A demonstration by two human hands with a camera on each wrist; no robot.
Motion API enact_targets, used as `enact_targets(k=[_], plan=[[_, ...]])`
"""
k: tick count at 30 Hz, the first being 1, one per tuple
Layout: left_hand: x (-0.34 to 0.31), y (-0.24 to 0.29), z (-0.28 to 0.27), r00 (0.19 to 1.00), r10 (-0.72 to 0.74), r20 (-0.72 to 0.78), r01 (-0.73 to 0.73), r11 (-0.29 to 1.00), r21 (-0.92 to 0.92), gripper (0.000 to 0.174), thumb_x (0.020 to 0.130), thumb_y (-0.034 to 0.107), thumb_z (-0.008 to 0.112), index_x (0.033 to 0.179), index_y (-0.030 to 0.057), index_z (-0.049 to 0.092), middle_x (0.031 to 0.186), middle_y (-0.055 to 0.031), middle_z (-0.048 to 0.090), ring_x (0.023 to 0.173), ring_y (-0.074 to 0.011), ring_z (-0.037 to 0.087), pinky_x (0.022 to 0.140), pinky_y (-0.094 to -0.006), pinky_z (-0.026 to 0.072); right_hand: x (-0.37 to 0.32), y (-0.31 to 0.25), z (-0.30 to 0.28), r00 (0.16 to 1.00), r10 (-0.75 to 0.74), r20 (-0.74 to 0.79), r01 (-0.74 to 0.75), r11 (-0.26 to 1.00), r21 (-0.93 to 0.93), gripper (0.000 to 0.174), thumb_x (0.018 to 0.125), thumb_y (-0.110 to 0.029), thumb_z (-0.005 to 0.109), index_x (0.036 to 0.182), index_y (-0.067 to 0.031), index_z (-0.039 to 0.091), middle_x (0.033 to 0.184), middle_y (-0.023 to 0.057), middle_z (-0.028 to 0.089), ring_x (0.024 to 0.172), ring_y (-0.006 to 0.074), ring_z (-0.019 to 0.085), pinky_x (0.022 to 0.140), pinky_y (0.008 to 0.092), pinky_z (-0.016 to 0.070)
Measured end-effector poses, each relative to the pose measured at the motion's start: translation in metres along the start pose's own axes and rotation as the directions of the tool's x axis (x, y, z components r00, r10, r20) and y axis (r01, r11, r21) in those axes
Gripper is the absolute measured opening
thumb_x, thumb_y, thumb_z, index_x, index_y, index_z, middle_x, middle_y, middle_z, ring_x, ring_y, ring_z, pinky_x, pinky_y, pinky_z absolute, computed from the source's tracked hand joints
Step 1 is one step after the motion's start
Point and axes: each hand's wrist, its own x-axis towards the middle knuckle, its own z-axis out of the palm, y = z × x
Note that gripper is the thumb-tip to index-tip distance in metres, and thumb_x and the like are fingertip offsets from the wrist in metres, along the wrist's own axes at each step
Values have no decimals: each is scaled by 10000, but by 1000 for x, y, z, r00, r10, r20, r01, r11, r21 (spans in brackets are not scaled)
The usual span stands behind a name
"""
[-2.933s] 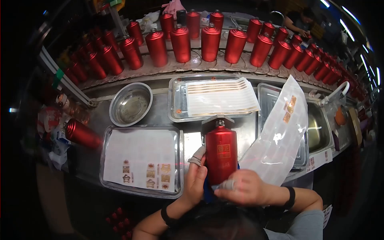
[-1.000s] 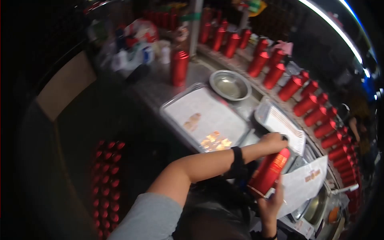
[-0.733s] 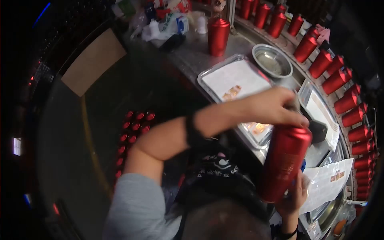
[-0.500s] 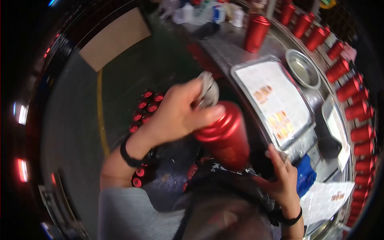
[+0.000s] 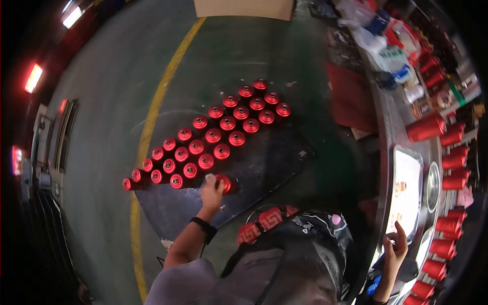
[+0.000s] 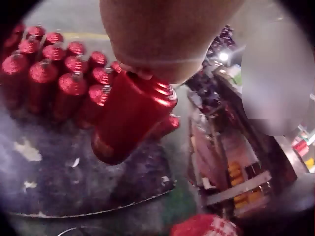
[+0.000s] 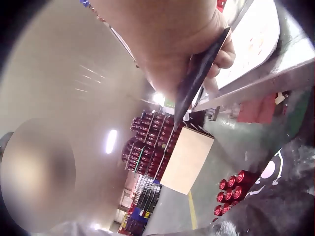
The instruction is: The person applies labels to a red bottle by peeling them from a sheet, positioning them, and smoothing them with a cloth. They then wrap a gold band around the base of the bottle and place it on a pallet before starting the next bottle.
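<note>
Head view has the person's left hand (image 5: 212,193) reaching down over the floor, its thumb and fingers gripping a red bottle (image 5: 227,185) by the top. Left wrist view shows that bottle tilted, its shoulder up by the fingers and its base over a dark board (image 5: 259,168); I cannot tell whether the base touches the board. Close beside it, other red bottles (image 5: 227,123) stand upright in slanting rows on the same board, necks pointing up. A yellow line (image 5: 152,114) runs along the floor just past the rows, and a cardboard panel (image 5: 244,7) stands beyond them.

Over on the other side, the right hand (image 5: 396,250) is at the edge of the bench (image 5: 396,119), index finger stretched out, gripping nothing that I can see. It is next to a metal tray (image 5: 392,173) holding white sheets (image 5: 405,175) with gold marks. Right wrist view has a dark flat piece (image 7: 202,73) across that hand; whether they touch is unclear. Past the tray sits a metal bowl (image 5: 433,188), and a single red bottle (image 5: 426,127) is near plastic bags (image 5: 366,38) farther along the bench.
</note>
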Motion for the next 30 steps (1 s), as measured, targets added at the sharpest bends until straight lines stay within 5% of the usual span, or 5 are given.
enact_targets(k=[7, 10, 12, 18, 30], plan=[[-33, -205, -26, 851, -431, -301, 506, 828, 243, 341, 894, 375, 610, 1006, 68, 515, 790, -209, 670, 733, -433, 651, 634, -536, 497, 27, 2, 40, 999, 10, 46, -4, 991, -136, 460, 851, -93, 706, 1289, 5, 601, 1035, 33, 644, 800, 67, 570, 689, 200, 455], [-29, -259, -44, 775, -447, -446, 581, 782, 226, 333, 929, 355, 569, 1003, 34, 517, 802, -228, 663, 743, -452, 643, 645, -536, 498, 37, 24, 34, 996, 21, 86, 2, 966, -257, 468, 840, -76, 699, 1291, 5, 601, 1158, 80, 631, 901, 104, 591, 787, 231, 482], [-21, -295, -54, 738, -449, -504, 613, 759, 220, 329, 939, 343, 556, 1007, 23, 516, 827, -245, 666, 762, -465, 641, 652, -542, 498, 38, 32, 29, 1000, 2, 28, 7, 951, -308, 416, 844, -80, 688, 1250, -11, 627, 839, -49, 584, 650, 6, 441, 569, 183, 348], [15, -357, -69, 497, -600, -626, 788, 615, 36, 335, 952, 344, 546, 1011, 15, 528, 868, -277, 671, 799, -470, 650, 681, -562, 504, 24, 11, 18, 996, 38, -82, -70, 898, -434, 411, 835, -74, 713, 1232, -8, 631, 711, -50, 551, 600, 36, 459, 558, 208, 359], [56, -442, -69, 515, -616, -596, 773, 635, 11, 385, 942, 366, 575, 982, -15, 538, 907, -313, 667, 848, -482, 647, 724, -557, 502, 14, -9, 32, 997, 52, -50, -71, 806, -588, 330, 833, -25, 672, 1159, 19, 649, 646, -18, 585, 565, 42, 491, 517, 207, 367]])
